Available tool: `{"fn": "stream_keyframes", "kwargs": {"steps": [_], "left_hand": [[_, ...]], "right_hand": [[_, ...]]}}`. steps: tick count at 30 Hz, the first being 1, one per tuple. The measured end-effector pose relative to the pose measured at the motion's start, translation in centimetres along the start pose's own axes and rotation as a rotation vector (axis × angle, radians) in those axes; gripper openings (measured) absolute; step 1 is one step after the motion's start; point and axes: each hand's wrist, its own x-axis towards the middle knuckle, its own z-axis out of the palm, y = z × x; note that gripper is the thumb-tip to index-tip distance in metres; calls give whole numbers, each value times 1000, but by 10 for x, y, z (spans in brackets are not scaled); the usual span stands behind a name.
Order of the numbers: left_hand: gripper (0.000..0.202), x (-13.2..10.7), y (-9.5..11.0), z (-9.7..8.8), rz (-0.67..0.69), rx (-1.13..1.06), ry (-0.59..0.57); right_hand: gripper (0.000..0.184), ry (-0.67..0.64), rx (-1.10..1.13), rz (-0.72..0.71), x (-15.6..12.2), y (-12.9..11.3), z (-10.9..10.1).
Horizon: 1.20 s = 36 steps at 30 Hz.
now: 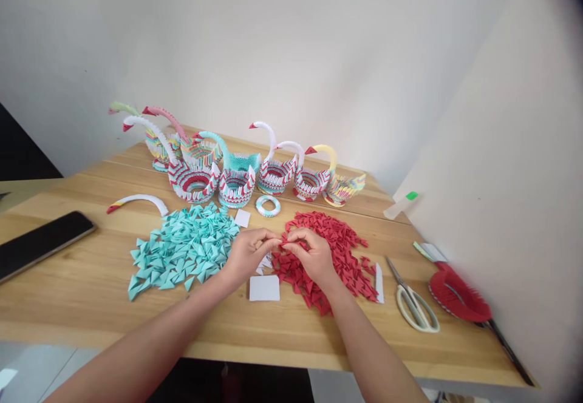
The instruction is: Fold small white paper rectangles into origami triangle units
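In the head view my left hand (249, 251) and my right hand (314, 256) meet over the inner edge of a red pile. Thumbs and forefingers pinch a small red folded paper piece (283, 241), mostly covered by the fingertips. Below and around my right hand spreads the pile of red folded paper triangles (348, 257). To the left of my left hand lies a heap of turquoise paper triangles (186, 245). A few white paper pieces (265, 262) show between the hands, above a white card (264, 288).
Several paper swans (194, 181) stand along the back. Before them lie a paper ring (268, 206), a small white card (242, 218) and a loose swan neck (139, 198). A phone (45, 239) lies far left; scissors (412, 303) and a red paper object (458, 294) lie right.
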Motion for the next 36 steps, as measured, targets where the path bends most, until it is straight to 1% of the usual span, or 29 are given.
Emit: {"fn": "stream_keyframes", "kwargs": {"steps": [2, 4, 6, 8, 10, 12, 16, 20, 22, 24, 26, 29, 31, 32, 34, 36], "left_hand": [[22, 0, -1, -2, 64, 86, 18], [24, 0, -1, -3, 82, 134, 31], [26, 1, -1, -5, 50, 139, 47], [27, 2, -3, -7, 1, 117, 79], [27, 4, -4, -9, -42, 88, 115], [28, 5, -7, -9, -69, 65, 141], [27, 6, -11, -7, -74, 35, 131], [25, 5, -11, -6, -81, 39, 123], [26, 5, -9, -6, -92, 43, 126], [28, 5, -7, -7, -106, 32, 117], [31, 6, -6, -6, -134, -12, 91], [33, 6, -4, -6, -214, -169, 63], [34, 6, -3, -5, -267, -283, 24], [35, 6, -2, -5, -283, -327, -8], [36, 5, 0, -5, -300, -385, -77], [38, 4, 2, -4, -315, -423, -134]], "right_hand": [[8, -11, 16, -2, 0, 0, -1], [9, -19, 35, 8, 0, 1, -2], [10, 7, 80, 26, 1, 3, -5], [10, 65, 148, 60, 2, 6, -8], [17, 112, 215, 107, 4, 9, -13], [25, 92, 251, 153, 6, 11, -18], [20, 10, 271, 209, 9, 17, -21], [19, 47, 344, 288, 11, 22, -18], [19, 79, 306, 287, 11, 23, -19], [20, 104, 191, 245, 12, 23, -24], [20, 104, 11, 171, 13, 23, -32], [18, -5, -303, 17, 15, 25, -44], [17, -66, -440, -86, 16, 25, -45], [21, -77, -463, -134, 15, 23, -43], [32, -96, -419, -240, 13, 17, -35], [32, -139, -318, -368, 10, 8, -25]]}}
